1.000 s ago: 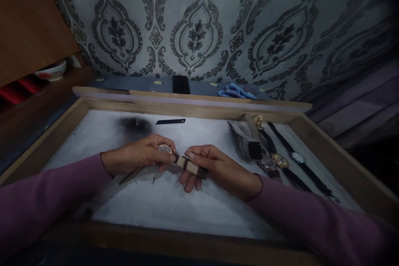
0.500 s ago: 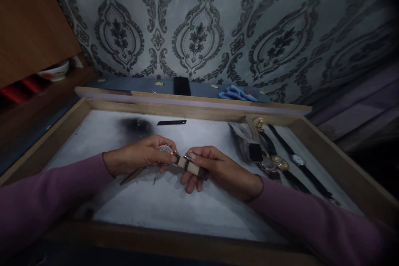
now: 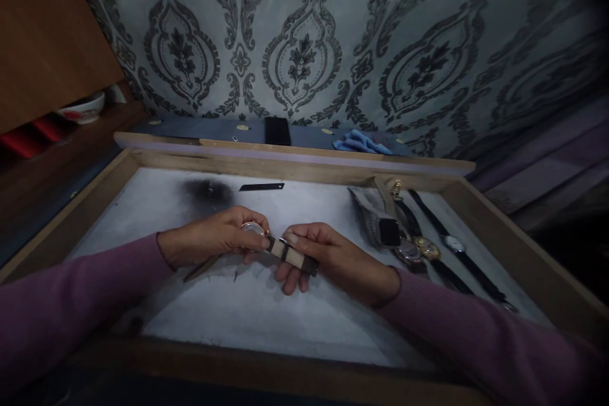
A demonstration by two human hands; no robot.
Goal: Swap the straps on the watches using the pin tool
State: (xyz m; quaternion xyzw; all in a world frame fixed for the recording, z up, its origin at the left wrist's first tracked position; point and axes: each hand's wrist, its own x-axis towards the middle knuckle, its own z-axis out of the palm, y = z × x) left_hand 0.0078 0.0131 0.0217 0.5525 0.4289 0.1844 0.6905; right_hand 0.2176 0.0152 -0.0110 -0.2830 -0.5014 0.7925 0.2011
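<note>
A wristwatch (image 3: 252,228) with a round, rose-gold-rimmed case is held between both hands above the white tray floor. My left hand (image 3: 223,233) is closed around the case, thumb and fingers pinching it near the strap joint. One strap half (image 3: 294,256), dark brown with a cream lining, stretches to the right. My right hand (image 3: 323,247) pinches that strap, its thumb on top and the other fingers curled beneath. The other strap half (image 3: 202,268) pokes out below my left hand. What the right fingertips touch underneath is hidden.
Several watches, including a square-faced one (image 3: 389,232) and a gold-faced one (image 3: 428,248), lie at the tray's right. A black blade (image 3: 261,187) lies near the back. The wooden rim (image 3: 304,168) surrounds the tray; behind it are a dark phone-like slab (image 3: 277,131) and blue cloth (image 3: 361,142).
</note>
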